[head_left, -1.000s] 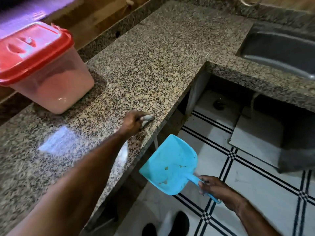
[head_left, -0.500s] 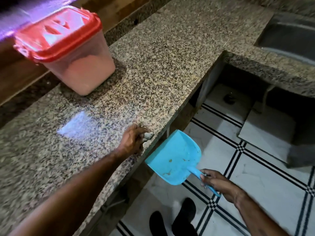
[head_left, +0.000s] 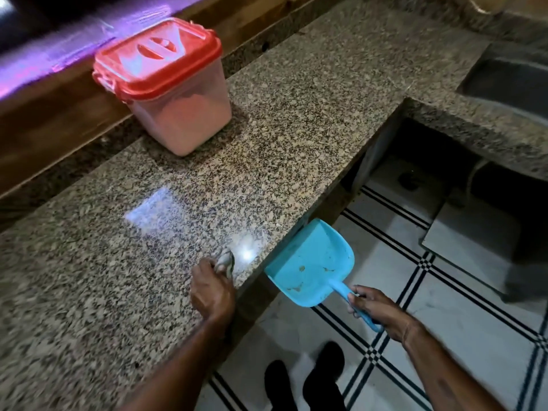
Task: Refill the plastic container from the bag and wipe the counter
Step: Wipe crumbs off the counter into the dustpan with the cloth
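A clear plastic container (head_left: 181,114) with a closed red lid stands at the back of the speckled granite counter (head_left: 296,120); pale contents fill it. My left hand (head_left: 212,287) presses a small grey cloth (head_left: 225,259) on the counter close to its front edge. My right hand (head_left: 375,310) grips the handle of a blue dustpan (head_left: 311,265), held just below the counter's edge with its mouth against it. A few brown crumbs lie in the pan. No bag is in view.
A steel sink (head_left: 510,81) is set into the counter at the far right. Below lies a white tiled floor (head_left: 444,321) with black lines, where my dark shoes (head_left: 305,381) stand. A wooden ledge (head_left: 59,120) runs behind the container.
My left hand with the cloth has slid back along the counter's front edge toward me. The dustpan has come up against the edge. The view has swung left, bringing the container nearer the middle.
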Tool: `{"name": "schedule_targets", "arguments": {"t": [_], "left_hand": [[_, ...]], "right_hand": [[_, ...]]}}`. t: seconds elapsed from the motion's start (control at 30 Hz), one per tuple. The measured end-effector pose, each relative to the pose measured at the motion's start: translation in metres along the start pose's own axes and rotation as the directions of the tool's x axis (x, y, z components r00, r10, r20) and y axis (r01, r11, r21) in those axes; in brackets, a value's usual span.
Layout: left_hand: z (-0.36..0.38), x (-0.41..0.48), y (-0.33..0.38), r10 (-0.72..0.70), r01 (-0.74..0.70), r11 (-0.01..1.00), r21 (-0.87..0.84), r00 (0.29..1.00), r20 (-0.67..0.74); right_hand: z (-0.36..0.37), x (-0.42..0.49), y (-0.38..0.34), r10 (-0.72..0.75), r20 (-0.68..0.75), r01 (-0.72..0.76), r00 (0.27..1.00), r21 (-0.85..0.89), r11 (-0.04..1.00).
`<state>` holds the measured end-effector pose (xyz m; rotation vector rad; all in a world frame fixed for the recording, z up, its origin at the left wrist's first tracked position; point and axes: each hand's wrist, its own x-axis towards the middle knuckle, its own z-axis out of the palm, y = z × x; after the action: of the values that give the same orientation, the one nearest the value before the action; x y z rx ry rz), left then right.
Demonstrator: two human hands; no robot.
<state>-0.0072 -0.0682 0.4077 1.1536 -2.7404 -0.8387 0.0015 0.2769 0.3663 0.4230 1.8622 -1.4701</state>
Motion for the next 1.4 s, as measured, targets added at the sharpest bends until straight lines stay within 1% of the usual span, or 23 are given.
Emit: {"name": "schedule_targets", "arguments": {"t": [0.1, 0.2, 0.27, 0.3, 0.37, 0.43, 0.47, 0.5, 0.53, 0.57, 0.63, 0.7, 0.77, 0.9, 0.97, 1.1, 1.17, 1.23, 1.37, 1.4], "left_hand": [[0.011, -0.009, 0.020, -0.013, 0.011, 0.998, 0.057, 0.999, 0.036], [0.030, 0.003, 0.059, 0.062, -0.066, 0.997, 0.036, 0.995, 0.083], [0.048, 0.014, 0.082, 0.150, -0.150, 0.989, -0.015, 0.982, 0.113], [0.053, 0.018, 0.092, 0.173, -0.168, 0.985, -0.049, 0.976, 0.134], [0.061, 0.028, 0.102, 0.177, -0.160, 0.981, -0.112, 0.969, 0.172], [0.057, 0.030, 0.099, 0.185, -0.138, 0.963, -0.231, 0.963, 0.197], [0.050, 0.027, 0.092, 0.201, -0.139, 0.940, -0.311, 0.963, 0.178], [0.041, 0.024, 0.080, 0.219, -0.161, 0.928, -0.335, 0.965, 0.145], [0.030, 0.021, 0.067, 0.226, -0.186, 0.935, -0.301, 0.969, 0.102], [0.021, 0.021, 0.050, 0.224, -0.208, 0.957, -0.203, 0.973, 0.060], [0.010, 0.024, 0.017, 0.174, -0.173, 0.984, -0.051, 0.985, 0.017], [0.007, 0.024, 0.004, 0.122, -0.123, 0.992, 0.041, 0.992, 0.020], [0.015, 0.016, 0.015, 0.123, -0.125, 0.990, 0.064, 0.992, 0.036], [0.048, 0.011, 0.065, 0.188, -0.195, 0.979, 0.065, 0.978, 0.093], [0.063, 0.017, 0.087, 0.202, -0.205, 0.979, 0.012, 0.972, 0.122], [0.081, 0.028, 0.118, 0.269, -0.258, 0.961, -0.099, 0.956, 0.119], [0.080, 0.030, 0.121, 0.287, -0.266, 0.951, -0.155, 0.948, 0.134], [0.072, 0.031, 0.109, 0.290, -0.265, 0.945, -0.189, 0.950, 0.118], [0.053, 0.033, 0.078, 0.196, -0.185, 0.964, -0.192, 0.980, 0.039], [0.053, 0.034, 0.079, 0.195, -0.188, 0.966, -0.178, 0.980, 0.023]], "right_hand": [[0.010, -0.001, 0.004, 0.025, 0.000, -0.025, 1.000, 0.005, 1.000], [0.020, -0.001, 0.009, 0.035, 0.000, -0.035, 0.999, 0.005, 0.999], [0.023, 0.001, 0.014, 0.033, 0.005, -0.033, 0.999, 0.011, 0.999], [0.024, 0.001, 0.015, 0.029, 0.009, -0.029, 1.000, 0.017, 0.999], [0.026, -0.001, 0.018, 0.038, 0.009, -0.038, 0.999, 0.018, 0.999], [0.026, -0.004, 0.017, 0.039, 0.006, -0.039, 0.999, 0.011, 0.999], [0.025, -0.005, 0.017, 0.035, 0.008, -0.035, 0.999, 0.011, 0.999], [0.023, -0.006, 0.015, 0.027, 0.010, -0.027, 1.000, 0.014, 1.000], [0.021, -0.007, 0.013, 0.021, 0.013, -0.021, 1.000, 0.010, 1.000], [0.019, -0.008, 0.011, 0.018, 0.013, -0.018, 1.000, 0.009, 1.000], [0.016, -0.010, 0.008, 0.017, 0.009, -0.017, 1.000, 0.007, 1.000], [0.016, -0.011, 0.008, 0.019, 0.014, -0.019, 1.000, 0.011, 1.000], [0.016, -0.010, 0.008, 0.018, 0.014, -0.018, 1.000, 0.005, 1.000], [0.020, -0.003, 0.006, 0.035, 0.015, -0.035, 0.999, -0.003, 0.999], [0.022, 0.002, 0.005, 0.041, 0.014, -0.041, 0.999, -0.006, 0.999], [0.019, 0.016, -0.002, 0.017, 0.024, -0.017, 1.000, -0.005, 1.000], [0.013, 0.020, -0.007, 0.006, 0.042, -0.005, 0.999, -0.014, 1.000], [0.004, 0.022, -0.013, -0.007, 0.062, 0.009, 0.998, -0.029, 1.000], [-0.019, 0.030, -0.021, 0.001, 0.107, 0.009, 0.994, -0.094, 0.996], [-0.024, 0.035, -0.024, 0.003, 0.124, 0.009, 0.992, -0.097, 0.995]]}}
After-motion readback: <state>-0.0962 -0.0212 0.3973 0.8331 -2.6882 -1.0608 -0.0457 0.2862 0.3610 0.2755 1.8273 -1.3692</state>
